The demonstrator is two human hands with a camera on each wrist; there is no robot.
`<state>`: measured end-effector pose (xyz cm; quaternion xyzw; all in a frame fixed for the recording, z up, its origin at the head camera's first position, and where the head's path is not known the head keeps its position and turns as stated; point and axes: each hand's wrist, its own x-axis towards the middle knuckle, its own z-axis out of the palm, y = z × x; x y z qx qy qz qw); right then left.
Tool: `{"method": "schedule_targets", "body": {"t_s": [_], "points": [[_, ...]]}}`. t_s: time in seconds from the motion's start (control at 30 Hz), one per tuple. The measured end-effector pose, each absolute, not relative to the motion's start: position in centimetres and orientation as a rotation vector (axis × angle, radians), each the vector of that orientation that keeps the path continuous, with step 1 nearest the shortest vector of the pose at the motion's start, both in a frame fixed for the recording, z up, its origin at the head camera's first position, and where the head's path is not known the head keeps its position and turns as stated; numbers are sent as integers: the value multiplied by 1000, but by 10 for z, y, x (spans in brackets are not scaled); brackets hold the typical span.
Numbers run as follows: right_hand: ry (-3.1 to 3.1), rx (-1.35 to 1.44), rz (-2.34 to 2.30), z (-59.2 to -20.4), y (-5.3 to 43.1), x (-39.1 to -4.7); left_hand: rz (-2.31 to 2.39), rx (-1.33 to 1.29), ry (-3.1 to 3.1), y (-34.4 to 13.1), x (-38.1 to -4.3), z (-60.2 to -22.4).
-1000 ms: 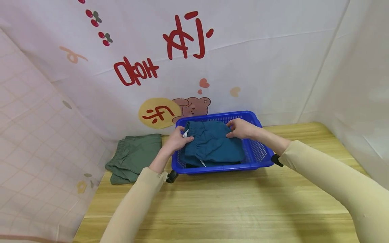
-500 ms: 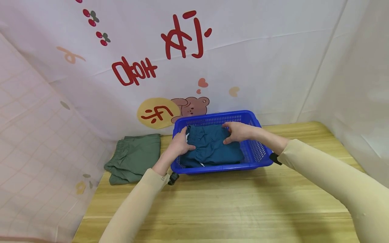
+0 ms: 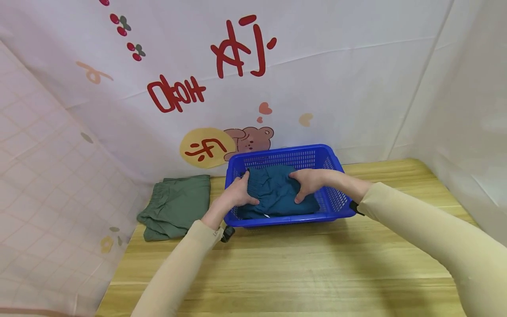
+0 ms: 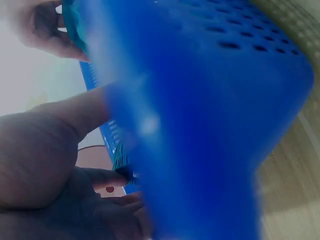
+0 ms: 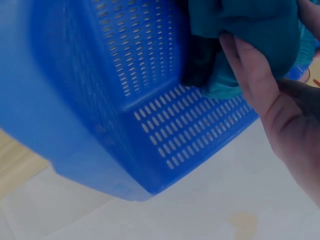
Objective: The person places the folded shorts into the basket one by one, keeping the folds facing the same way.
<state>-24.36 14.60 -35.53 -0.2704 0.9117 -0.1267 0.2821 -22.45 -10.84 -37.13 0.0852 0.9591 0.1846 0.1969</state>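
Folded teal shorts [image 3: 275,187] with an elastic waistband lie inside a blue plastic basket [image 3: 287,219]. My left hand [image 3: 239,191] holds the waistband end, its thumb over the top; in the left wrist view the basket rim [image 4: 175,110] hides part of the thumb and fingertips. At the other end my right hand [image 3: 310,181] grips the shorts, thumb and fingers spread wide. The right wrist view shows its fingers [image 5: 257,70] lying along the teal cloth [image 5: 250,20]. A dark piece of cloth [image 5: 200,60] shows beneath.
Folded green shorts [image 3: 180,207] lie on the wooden table [image 3: 277,268] to the left of the basket. Behind the basket hangs a white printed backdrop [image 3: 348,97], close to its far rim. More white cloth stands along both sides.
Both hands have moved down and slightly toward me with the teal shorts, which sit lower in the basket. The right hand's thumb and fingers have spread apart. The green shorts stay put.
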Motion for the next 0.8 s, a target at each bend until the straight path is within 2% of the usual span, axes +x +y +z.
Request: {"method": "schedule_targets", "body": {"t_s": [0.8], "points": [[2357, -634, -60, -375, 136, -235, 359, 137, 2622, -97, -224, -389]]}}
